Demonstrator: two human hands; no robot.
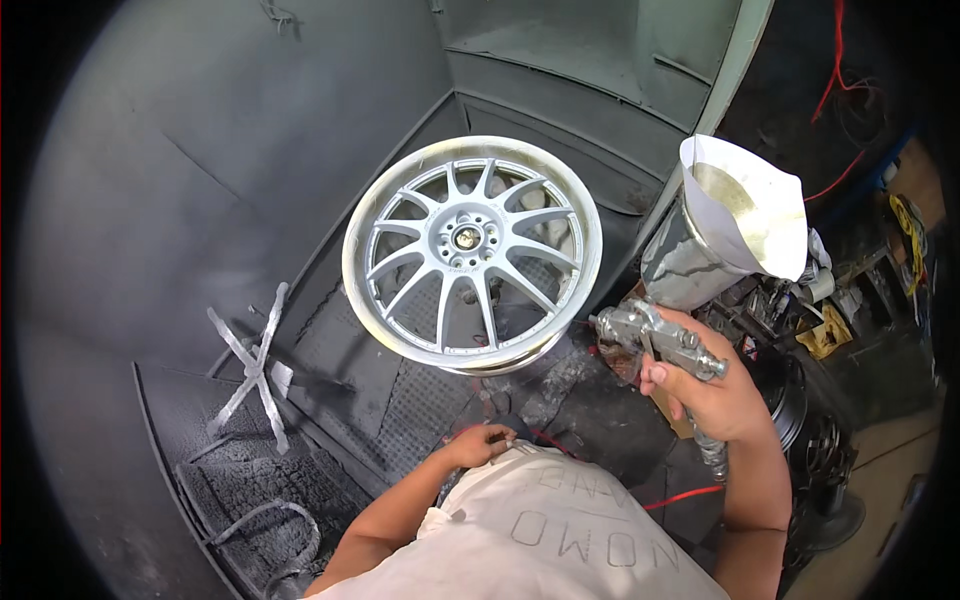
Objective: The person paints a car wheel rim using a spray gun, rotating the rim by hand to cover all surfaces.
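My right hand (705, 395) is closed around a metal spray gun (660, 335) at the lower right. Just beyond the gun is a grey metal container (675, 260) with white paper (780, 210) standing out of its top; whether the two connect is unclear. A silver-white multi-spoke wheel rim (520, 258) lies face up in the centre, left of the gun, with pale yellowish patches on its lip. My left hand (480, 445) is low by my white shirt, fingers curled at its hem; what they hold, if anything, is unclear.
Grey booth walls (180, 200) enclose the left and back. A cross-shaped stand (255, 375) is at the lower left. Cluttered tools and cans (830, 310) fill the right side, with red hose (680, 495) along the floor and hanging at the upper right.
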